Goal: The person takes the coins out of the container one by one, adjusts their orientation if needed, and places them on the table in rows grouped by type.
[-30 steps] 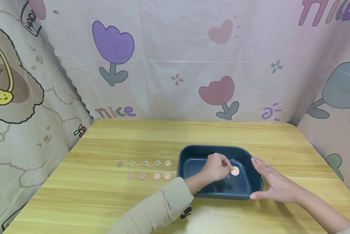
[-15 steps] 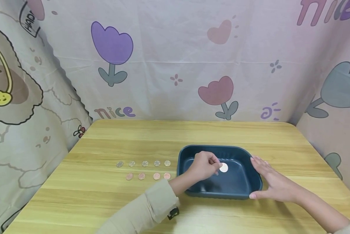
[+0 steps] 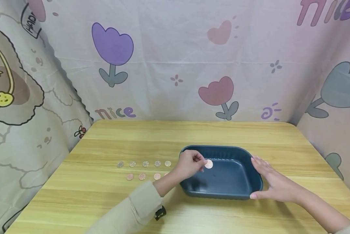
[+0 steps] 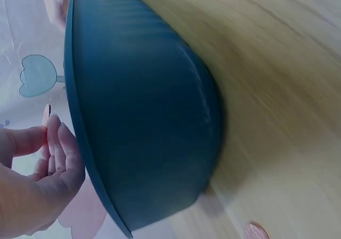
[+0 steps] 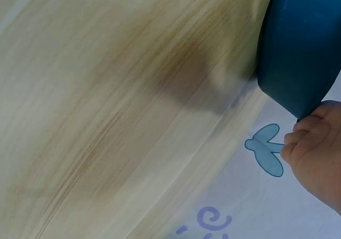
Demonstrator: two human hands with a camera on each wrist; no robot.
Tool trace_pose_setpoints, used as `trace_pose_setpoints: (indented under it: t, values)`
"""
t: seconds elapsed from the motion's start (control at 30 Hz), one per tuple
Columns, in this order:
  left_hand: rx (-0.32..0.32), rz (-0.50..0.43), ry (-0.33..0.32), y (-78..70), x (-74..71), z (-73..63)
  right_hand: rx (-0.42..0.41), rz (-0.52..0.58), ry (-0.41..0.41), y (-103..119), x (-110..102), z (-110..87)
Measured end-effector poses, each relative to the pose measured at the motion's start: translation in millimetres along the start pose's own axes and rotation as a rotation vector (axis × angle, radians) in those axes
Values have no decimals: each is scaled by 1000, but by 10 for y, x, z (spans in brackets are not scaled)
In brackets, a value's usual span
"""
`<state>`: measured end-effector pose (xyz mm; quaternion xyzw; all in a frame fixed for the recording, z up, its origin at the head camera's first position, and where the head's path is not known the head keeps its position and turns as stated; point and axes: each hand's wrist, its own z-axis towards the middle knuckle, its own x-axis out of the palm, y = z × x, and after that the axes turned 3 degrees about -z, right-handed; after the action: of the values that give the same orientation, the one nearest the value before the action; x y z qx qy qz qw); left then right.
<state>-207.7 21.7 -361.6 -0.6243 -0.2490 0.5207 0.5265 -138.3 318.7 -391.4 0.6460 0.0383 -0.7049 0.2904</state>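
My left hand (image 3: 189,165) pinches a copper-coloured coin (image 3: 209,164) between thumb and fingertips. The hand is over the left end of a dark blue rectangular basin (image 3: 221,196). From the left wrist view, the coin (image 4: 47,111) shows nearly edge-on above the rim, and the basin's outer wall (image 4: 138,111) fills the middle. My right hand (image 3: 275,185) rests against the basin's right end, fingers extended along the rim and thumb at the near corner. In the right wrist view this hand (image 5: 319,154) touches the basin's edge (image 5: 298,58).
Left of the basin, several silvery coins (image 3: 145,164) lie in a row on the wooden table (image 3: 104,201). A nearer row holds several copper coins (image 3: 142,176), the rightmost partly hidden by my left wrist. A patterned curtain (image 3: 163,58) hangs behind the table.
My left hand has moved left across the basin, carrying the coin from its right part to its left end. The right hand has stayed in place.
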Motion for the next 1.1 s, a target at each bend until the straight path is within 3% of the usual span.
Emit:
trace_pose_setpoints:
  t: [0.53,1.1]
  values:
    - [-132,-94,-61,132,-362,-138,-21,-13,-11,-16,18,3]
    - [-223,-62,-141,332,-706,-343,2,5,8,-14,11,-4]
